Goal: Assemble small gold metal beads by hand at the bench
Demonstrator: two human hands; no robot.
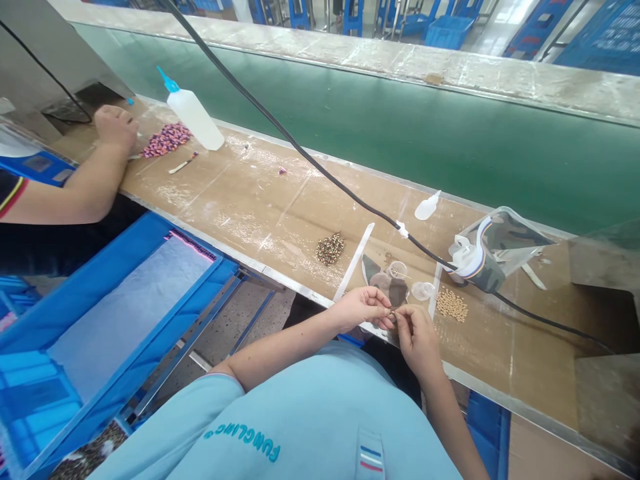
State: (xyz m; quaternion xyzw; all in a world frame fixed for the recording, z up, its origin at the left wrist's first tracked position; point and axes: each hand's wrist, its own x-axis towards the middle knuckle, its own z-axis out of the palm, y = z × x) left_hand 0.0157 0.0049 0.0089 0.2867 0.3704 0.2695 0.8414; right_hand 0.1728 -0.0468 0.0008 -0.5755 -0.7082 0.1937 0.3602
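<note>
My left hand point(367, 309) and my right hand point(417, 331) meet at the table's near edge, fingertips pinched together. Between them is a small dark piece point(393, 313), too tiny to name and partly covered by the fingers. Just beyond my hands lie small round clear dishes, one point(397, 269) with a thin stick in it and another point(423, 291) beside it, on a dark patterned sheet point(371, 269). A heap of small dark-and-gold pieces point(330, 249) sits to the left. On the right is a pile of small tan beads point(452, 305).
A black cable point(300, 155) crosses above the brown table point(240, 207). A cap with a clear visor point(500, 250) and a small white bottle point(427, 206) stand right. A co-worker's hand point(116, 127) rests near pink-purple pieces point(167, 139) and a large bottle point(196, 120). A blue bin point(30, 333) is lower left.
</note>
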